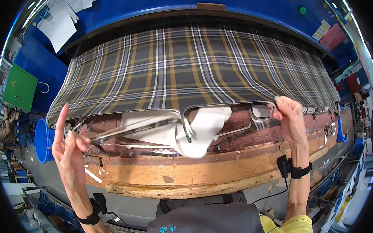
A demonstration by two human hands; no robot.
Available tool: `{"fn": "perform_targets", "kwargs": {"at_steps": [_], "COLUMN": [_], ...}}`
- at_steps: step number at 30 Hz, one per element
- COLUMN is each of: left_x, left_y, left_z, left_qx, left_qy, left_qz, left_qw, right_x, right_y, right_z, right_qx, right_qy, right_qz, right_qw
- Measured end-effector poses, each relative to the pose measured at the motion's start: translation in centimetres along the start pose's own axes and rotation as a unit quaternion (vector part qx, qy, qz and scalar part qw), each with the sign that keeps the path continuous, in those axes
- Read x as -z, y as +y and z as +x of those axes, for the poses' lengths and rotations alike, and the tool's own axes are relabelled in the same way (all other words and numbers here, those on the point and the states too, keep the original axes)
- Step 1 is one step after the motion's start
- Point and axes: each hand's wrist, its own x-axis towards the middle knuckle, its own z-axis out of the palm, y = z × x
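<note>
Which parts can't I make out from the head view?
Head view: broad, dark plaid sheet, far edge shadowed beneath blue metal beam.
Head view: narrow dark plaid strip by the left hand, details blurred.
Head view: maroon flat work surface, back part covered by the sheet.

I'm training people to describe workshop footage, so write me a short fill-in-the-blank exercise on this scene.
1. The right hand pinches the near edge of the plaid fabric; the wristband below it is ____.
2. The round bin at left is ____.
3. The wall-side cabinet above that bin is ____.
4. The sleeve at lower right is ____.

Missing words: black; blue; green; yellow.
</note>
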Motion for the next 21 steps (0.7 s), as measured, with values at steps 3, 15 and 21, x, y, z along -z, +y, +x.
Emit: {"fn": "perform_targets", "kwargs": {"at_steps": [3,15,21], "left_x": [1.4,5.1,5.7], "left_y": [0.3,-4.6,-7.7], "left_z": [-2.3,-7.1,-9.1], "left_qx": [-0.002,0.215,0.174], "left_qy": [0.002,-0.15,-0.163], "left_qz": [0.029,0.102,0.125], "left_qw": [1.0,0.96,0.963], "right_x": [-0.1,-2.2,-2.5], "right_y": [-1.1,2.6,4.0], "right_z": [-2.6,-8.5,-8.7], "right_qx": [0.006,0.14,0.022], "right_qy": [-0.029,-0.01,0.0], "right_qz": [-0.09,-0.449,-0.488], "right_qw": [0.995,0.882,0.873]}}
